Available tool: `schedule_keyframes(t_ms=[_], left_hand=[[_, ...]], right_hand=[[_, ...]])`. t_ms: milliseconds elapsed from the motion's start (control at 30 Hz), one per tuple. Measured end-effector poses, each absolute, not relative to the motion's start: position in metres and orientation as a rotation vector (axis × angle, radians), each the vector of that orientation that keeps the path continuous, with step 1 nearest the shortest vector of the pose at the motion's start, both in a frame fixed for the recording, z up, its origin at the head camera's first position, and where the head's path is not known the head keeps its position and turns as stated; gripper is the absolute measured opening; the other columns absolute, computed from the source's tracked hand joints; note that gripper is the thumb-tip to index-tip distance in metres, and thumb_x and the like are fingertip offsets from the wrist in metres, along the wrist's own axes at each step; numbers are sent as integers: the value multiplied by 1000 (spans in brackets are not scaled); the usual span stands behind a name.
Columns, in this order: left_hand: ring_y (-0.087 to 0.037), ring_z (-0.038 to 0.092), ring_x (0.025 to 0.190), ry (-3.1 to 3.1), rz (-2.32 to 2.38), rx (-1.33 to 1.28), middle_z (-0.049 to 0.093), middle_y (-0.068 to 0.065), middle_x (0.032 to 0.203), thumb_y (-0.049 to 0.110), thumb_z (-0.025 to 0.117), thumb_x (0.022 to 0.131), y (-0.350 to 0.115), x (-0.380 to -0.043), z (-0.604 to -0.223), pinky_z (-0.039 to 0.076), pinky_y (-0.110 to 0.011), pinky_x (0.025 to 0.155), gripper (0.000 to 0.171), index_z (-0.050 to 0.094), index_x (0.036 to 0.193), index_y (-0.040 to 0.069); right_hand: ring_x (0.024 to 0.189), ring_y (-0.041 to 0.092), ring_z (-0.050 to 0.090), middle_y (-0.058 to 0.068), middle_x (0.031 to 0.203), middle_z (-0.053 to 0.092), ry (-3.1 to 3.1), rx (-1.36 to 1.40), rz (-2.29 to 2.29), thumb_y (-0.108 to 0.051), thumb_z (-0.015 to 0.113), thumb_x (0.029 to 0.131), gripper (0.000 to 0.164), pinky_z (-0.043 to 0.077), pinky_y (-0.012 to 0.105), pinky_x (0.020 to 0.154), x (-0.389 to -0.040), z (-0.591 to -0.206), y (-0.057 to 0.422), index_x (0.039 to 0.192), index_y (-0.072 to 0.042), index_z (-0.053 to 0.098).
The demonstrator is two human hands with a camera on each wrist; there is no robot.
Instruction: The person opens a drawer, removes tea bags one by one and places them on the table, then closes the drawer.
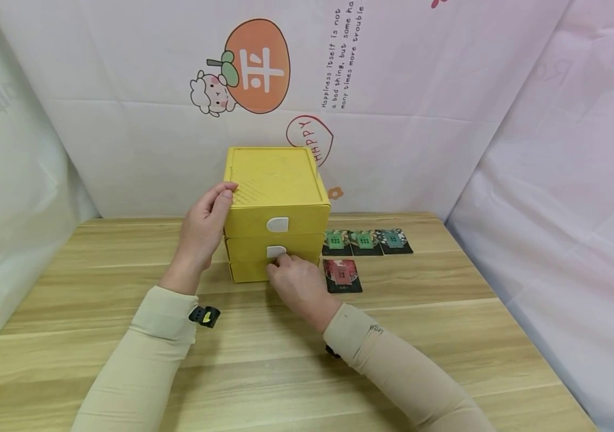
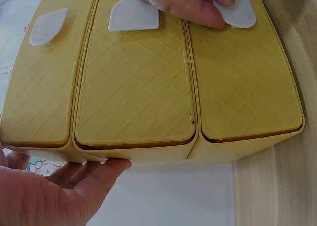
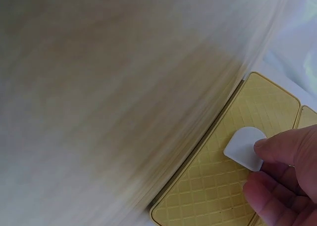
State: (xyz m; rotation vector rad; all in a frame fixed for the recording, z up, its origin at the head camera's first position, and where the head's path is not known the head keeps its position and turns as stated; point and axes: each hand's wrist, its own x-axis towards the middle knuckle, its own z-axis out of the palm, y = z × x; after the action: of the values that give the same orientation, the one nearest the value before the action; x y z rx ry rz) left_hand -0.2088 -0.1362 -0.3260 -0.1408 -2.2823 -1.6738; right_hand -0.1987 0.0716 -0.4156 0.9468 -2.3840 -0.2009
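Note:
A yellow cabinet of three stacked drawers point(image 1: 279, 219) stands on the table, every drawer pushed in. Each quilted front bears a white rounded tab. My left hand point(image 1: 206, 225) rests against the cabinet's left side near the top front corner; in the left wrist view its fingers point(image 2: 101, 179) lie fairly straight along that side. Low at the front, my right hand point(image 1: 301, 285) pinches the bottom drawer's white tab point(image 3: 246, 147), with the thumb on the tab and the fingers beside it. The middle tab point(image 2: 133, 15) is just by its knuckles. The drawers' insides are hidden.
Three dark cards with green and teal centres point(image 1: 366, 242) lie in a row right of the cabinet. A card with a red centre point(image 1: 343, 276) lies nearer, by the right forearm. Printed white cloth point(image 1: 420, 144) hangs behind and beside the wooden table point(image 1: 263, 384).

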Motion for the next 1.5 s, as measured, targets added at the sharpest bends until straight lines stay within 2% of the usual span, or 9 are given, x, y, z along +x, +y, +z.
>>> schedule_keyframes(t_ms=[200, 733, 1500], left_hand=[[-21, 46, 144, -2281, -1680, -136, 53, 2, 156, 54, 44, 109, -136, -210, -326, 37, -49, 118, 52, 59, 149, 24], [-22, 47, 143, -2290, -1677, -139, 54, 2, 155, 56, 44, 108, -134, -208, -324, 39, -50, 116, 53, 59, 148, 24], [-22, 47, 143, -2287, -1692, -119, 53, 2, 156, 58, 44, 108, -136, -208, -325, 39, -50, 116, 54, 59, 149, 25]], right_hand=[[67, 18, 64, 4, 80, 66, -2320, 955, -133, -9, 69, 98, 18, 55, 34, 50, -200, -419, 72, 82, -15, 72], [65, 18, 64, 5, 80, 65, -2330, 945, -140, -7, 68, 98, 19, 56, 34, 50, -199, -417, 72, 81, -13, 71], [67, 13, 62, 2, 79, 64, -2418, 1022, -82, -7, 69, 99, 13, 55, 29, 50, -174, -412, 78, 90, -14, 75]])
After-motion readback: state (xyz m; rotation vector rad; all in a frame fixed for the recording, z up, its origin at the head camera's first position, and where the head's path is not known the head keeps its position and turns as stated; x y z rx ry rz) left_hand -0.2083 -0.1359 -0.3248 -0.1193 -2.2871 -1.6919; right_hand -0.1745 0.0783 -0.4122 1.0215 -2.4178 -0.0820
